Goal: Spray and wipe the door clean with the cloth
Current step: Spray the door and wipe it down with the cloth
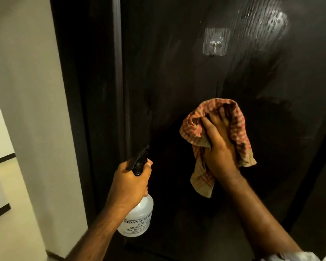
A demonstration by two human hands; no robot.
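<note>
— Door first: what does it look like?

— Dark, almost black, filling most of the view. High on its right side there is a wet patch with streaks running down. A clear stick-on hook sits on the upper part, just left of that wet patch.

— Where is the cloth?

— Cloth is pressed flat against the door, around mid-height, below the hook. It is checked in red and pale tan, bunched up, with one corner hanging down below the wrist.

— Which hand has it?

— Right hand. The palm lies over the cloth and pushes it to the door; the fingers are curled into the folds, clamped on the fabric.

— And the other hand?

— Left hand holds a spray bottle lower and to the left, near the door's edge. Its fingers are wrapped tight round the bottle's neck, under the black trigger head. One fingertip shows in front of the trigger; whether it presses I cannot tell.

— What is the bottle like?

— Clear and rounded, with black printed lettering on its side. The nozzle points up and toward the door.

— Anything beside the door?

— Dark frame on the left, then a pale wall. The two hands are apart, the bottle not touching the cloth
</note>
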